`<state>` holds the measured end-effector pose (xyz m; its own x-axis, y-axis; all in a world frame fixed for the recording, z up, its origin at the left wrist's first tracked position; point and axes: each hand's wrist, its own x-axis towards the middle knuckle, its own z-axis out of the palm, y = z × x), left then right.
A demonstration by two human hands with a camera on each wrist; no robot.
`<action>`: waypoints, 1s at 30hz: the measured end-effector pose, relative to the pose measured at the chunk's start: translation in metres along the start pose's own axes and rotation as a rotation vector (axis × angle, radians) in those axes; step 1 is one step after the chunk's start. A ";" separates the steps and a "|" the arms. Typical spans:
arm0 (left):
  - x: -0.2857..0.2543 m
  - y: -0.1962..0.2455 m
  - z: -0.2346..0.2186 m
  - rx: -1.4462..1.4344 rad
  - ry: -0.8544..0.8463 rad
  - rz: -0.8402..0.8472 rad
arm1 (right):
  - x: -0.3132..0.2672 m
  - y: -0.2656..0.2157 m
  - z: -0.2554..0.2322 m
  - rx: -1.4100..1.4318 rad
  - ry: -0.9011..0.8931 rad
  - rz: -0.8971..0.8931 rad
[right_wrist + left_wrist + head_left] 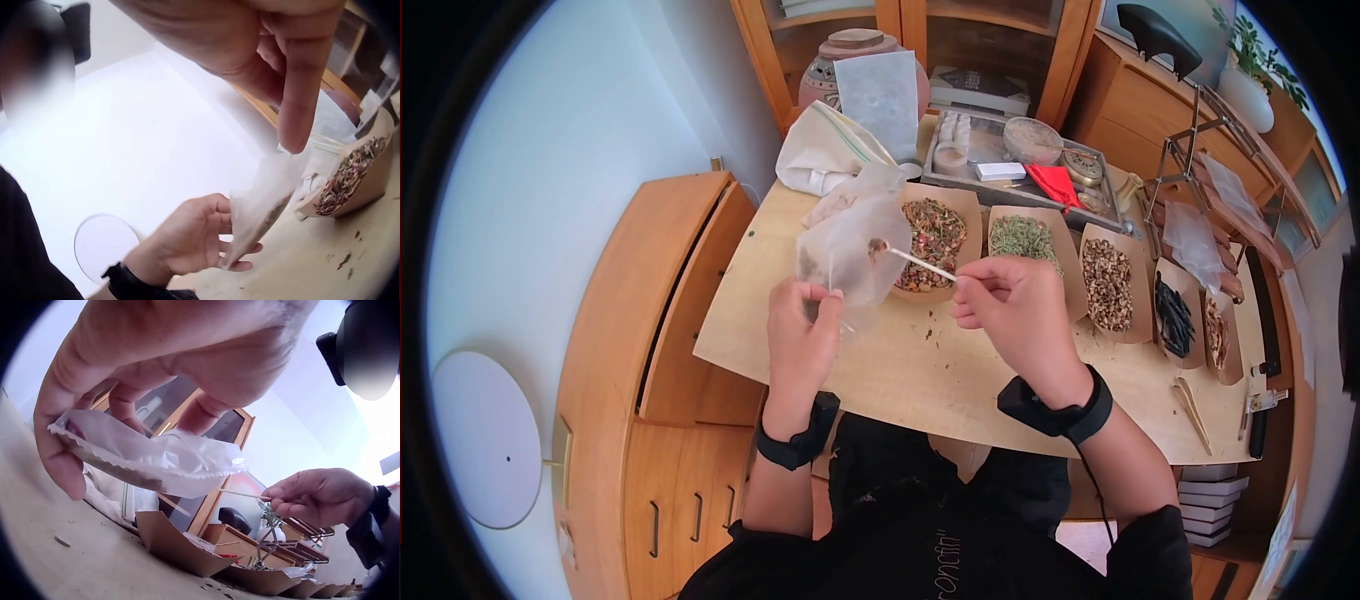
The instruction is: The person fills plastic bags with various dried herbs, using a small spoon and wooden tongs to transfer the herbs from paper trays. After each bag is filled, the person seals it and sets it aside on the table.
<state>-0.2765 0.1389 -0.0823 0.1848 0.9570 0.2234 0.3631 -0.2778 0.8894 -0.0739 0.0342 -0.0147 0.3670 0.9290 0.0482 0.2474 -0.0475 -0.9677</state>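
The translucent, crinkle-edged pouch (855, 245), brown bits inside, is left of the petal-mix tray (941, 228), pinched by left fingers (62, 456); right fingers (966, 287) pinch a thin white stick (922, 264).

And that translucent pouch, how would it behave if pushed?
Probably floppy: the thin pouch looks creased. Likely light, since the left hand holds it by the fingers alone. Its brown filling, seemingly gathered along one edge, might slide about.

The pouch (865, 225) looks matt and translucent, the table (890, 375) smooth wood.
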 end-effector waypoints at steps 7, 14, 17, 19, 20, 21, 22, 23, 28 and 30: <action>0.000 -0.011 -0.002 0.006 0.010 0.027 | -0.004 0.005 -0.001 -0.101 0.323 -0.290; 0.003 -0.010 -0.009 -0.053 0.016 -0.106 | -0.007 0.031 -0.015 -0.142 0.232 0.044; 0.002 -0.011 -0.010 -0.045 0.014 -0.103 | 0.001 0.034 -0.005 -0.052 0.176 0.118; 0.002 -0.014 -0.009 -0.041 0.021 -0.097 | 0.008 0.039 0.001 0.011 0.146 0.147; 0.002 -0.012 -0.010 -0.040 0.024 -0.097 | 0.011 0.041 0.003 0.097 0.134 0.177; 0.002 -0.010 -0.010 -0.037 0.025 -0.111 | 0.012 0.043 0.005 0.181 0.121 0.209; 0.001 -0.008 -0.010 -0.035 0.025 -0.125 | 0.014 0.045 0.006 0.182 0.120 0.209; 0.002 -0.010 -0.010 -0.035 0.026 -0.125 | 0.015 0.048 0.006 0.254 0.102 0.226; 0.002 -0.009 -0.011 -0.038 0.018 -0.109 | 0.012 0.049 0.004 0.406 0.085 0.270; 0.003 -0.012 -0.010 -0.041 0.018 -0.106 | 0.011 0.048 0.003 0.425 0.091 0.291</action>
<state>-0.2896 0.1459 -0.0885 0.1306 0.9823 0.1341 0.3416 -0.1716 0.9241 -0.0603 0.0431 -0.0612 0.4472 0.8631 -0.2347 -0.2557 -0.1281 -0.9582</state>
